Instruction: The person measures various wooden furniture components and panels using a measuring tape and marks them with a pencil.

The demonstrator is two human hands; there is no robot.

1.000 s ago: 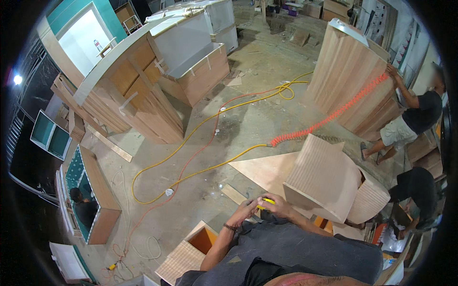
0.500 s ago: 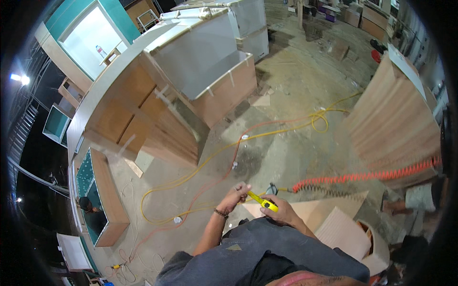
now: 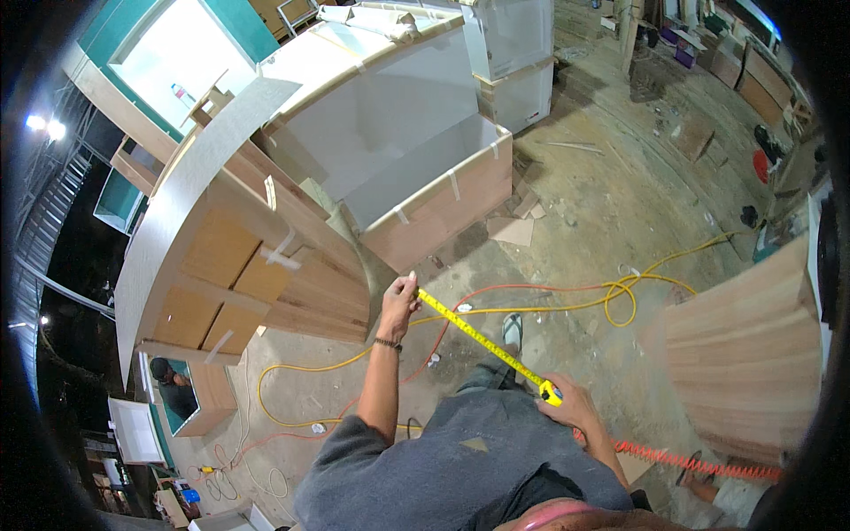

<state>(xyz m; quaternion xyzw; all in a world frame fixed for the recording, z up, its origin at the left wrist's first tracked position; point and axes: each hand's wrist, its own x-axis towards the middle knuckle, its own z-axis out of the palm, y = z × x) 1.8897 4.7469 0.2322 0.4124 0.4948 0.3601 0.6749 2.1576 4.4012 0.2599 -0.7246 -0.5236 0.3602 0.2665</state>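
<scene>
A yellow tape measure (image 3: 551, 392) has its case in my right hand (image 3: 571, 405), whose fingers are closed round it. Its yellow blade (image 3: 478, 337) runs out straight, up and to the left across the front of my body. My left hand (image 3: 401, 298) pinches the blade's free end, with the arm stretched forward. The left hand is nearest the curved wooden counter (image 3: 310, 305), but a gap shows between them. Below the blade, one of my feet in a flip-flop (image 3: 512, 329) is stepping forward.
Yellow hose (image 3: 531, 310) and thin orange hose (image 3: 416, 358) loop over the floor. A coiled red hose (image 3: 682, 458) stretches at the lower right. An open white-lined box cabinet (image 3: 434, 212) stands ahead; a curved wooden panel (image 3: 744, 354) is at right. Other people are at lower left and lower right.
My hands have moved apart, drawing the blade well out of the case. The left hand went forward and left, the right hand to the right. I have stepped toward the counter.
</scene>
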